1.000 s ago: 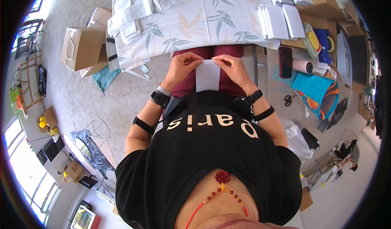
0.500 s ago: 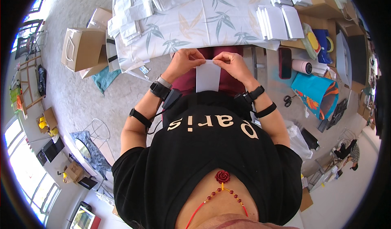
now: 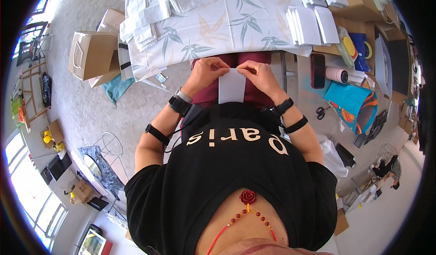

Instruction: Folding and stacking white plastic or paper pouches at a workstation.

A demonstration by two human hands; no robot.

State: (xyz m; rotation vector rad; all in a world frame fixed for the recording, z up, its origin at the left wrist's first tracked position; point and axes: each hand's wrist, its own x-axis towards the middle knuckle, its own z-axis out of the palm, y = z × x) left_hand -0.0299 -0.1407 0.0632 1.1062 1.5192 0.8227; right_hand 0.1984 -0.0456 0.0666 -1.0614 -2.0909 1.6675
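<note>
1. Some tan boxes way over left.
2. Pinching a white flat piece by 1 far corner, left hand.
3. Got it over maroon pants, between hands.
4. Same pinch, other far corner, right hand.
5. White stacks on the table, right side.

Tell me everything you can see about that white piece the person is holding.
The white piece is a plain, thin-looking rectangle, longer than wide, perhaps paper or plastic film; which, I can't tell. No print shows on it. Its far end is pinched near both corners, one by the left hand, the other by the right hand. It extends toward the black shirt, over the dark red trousers. Whether it touches either isn't clear.
</note>
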